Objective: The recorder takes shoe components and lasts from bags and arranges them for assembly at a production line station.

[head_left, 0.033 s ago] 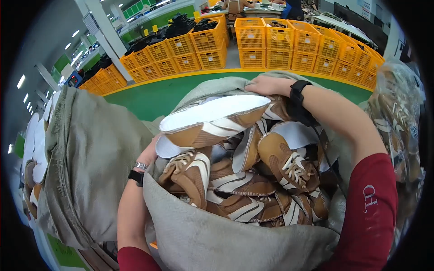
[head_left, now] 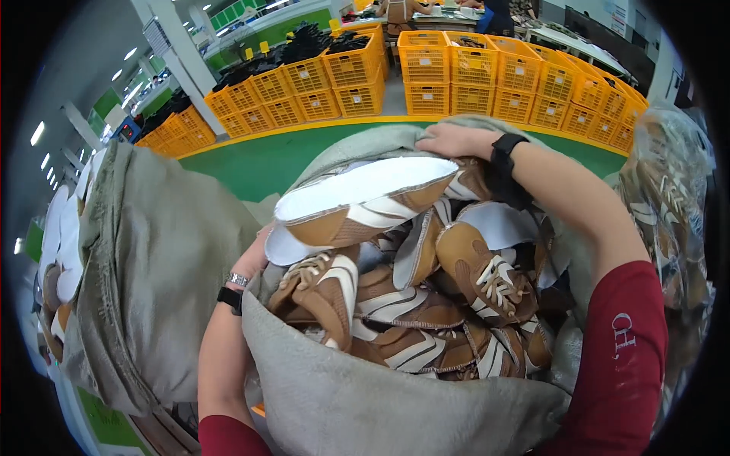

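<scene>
A large grey-green sack (head_left: 365,414) stands before me with its mouth spread wide. It is filled with brown and tan shoe uppers (head_left: 483,273) with cream stripes and laces. On top, towards the left, one shoe upper (head_left: 365,182) lies tipped over, its flat white underside facing up. My right hand (head_left: 456,142) is at the far rim, fingers curled over the sack's cloth. At the left edge of the mouth is my left hand (head_left: 257,254); the uppers and the cloth hide its fingers.
Another grey-green sack (head_left: 163,273) of uppers stands close on the left. To the right is a clear plastic bag (head_left: 665,197) of shoe uppers. Beyond the green floor (head_left: 251,169), stacked yellow crates (head_left: 426,61) line the back, some with dark pieces. People work at tables behind them.
The whole view has shifted very slightly. Both hands and the uppers keep their places.
</scene>
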{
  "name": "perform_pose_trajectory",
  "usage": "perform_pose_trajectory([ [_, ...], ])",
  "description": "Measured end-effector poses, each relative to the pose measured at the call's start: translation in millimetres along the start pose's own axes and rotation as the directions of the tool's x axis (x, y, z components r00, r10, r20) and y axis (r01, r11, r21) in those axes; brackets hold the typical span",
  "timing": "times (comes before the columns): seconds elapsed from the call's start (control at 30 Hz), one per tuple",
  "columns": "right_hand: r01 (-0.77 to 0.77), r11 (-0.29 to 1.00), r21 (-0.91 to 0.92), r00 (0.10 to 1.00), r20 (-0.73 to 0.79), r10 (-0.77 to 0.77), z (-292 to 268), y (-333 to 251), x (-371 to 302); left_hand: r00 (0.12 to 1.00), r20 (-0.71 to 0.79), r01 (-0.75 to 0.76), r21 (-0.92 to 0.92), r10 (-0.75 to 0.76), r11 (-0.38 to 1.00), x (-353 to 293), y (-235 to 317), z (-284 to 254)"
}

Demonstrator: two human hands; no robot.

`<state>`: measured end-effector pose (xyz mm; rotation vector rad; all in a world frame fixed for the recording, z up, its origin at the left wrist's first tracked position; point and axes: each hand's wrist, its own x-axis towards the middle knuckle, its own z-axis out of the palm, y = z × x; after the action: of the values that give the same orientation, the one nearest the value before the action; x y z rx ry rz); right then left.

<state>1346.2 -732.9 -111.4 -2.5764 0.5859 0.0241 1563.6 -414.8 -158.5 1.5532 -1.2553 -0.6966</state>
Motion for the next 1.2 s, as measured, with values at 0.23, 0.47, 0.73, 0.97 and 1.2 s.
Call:
perform_pose_trajectory([
  [0.23, 0.555, 0.735, -0.39, 0.63, -0.38, -0.677, -2, -123, -33, 0.992, -0.017, 0.128, 0.248, -0.128, 0.96, -54, -42, -5],
  [0.47, 0.502, 0.839, 0.211, 0.834, 0.14, -0.534, 44, -197, -35, 0.936, 0.019, 0.344, 0.161, -0.351, 0.925, -112, 49, 28],
  [0.73, 0.493, 0.841, -0.221, 0.851, -0.081, -0.52, 50, -186, -92, 0.938, 0.049, 0.318, 0.267, -0.342, 0.91, -286, 67, 63],
  [0.97, 0.427, 0.884, -0.191, 0.871, -0.176, -0.458, 57, -198, -110, 0.987, -0.161, 0.089, 0.614, 0.014, 0.784, -380, -39, 173],
  [1.2, 0.42, 0.813, -0.404, 0.788, -0.281, -0.547, 50, -165, -212, 0.917, -0.38, 0.109, 0.539, 0.125, 0.835, -398, 20, 161],
])
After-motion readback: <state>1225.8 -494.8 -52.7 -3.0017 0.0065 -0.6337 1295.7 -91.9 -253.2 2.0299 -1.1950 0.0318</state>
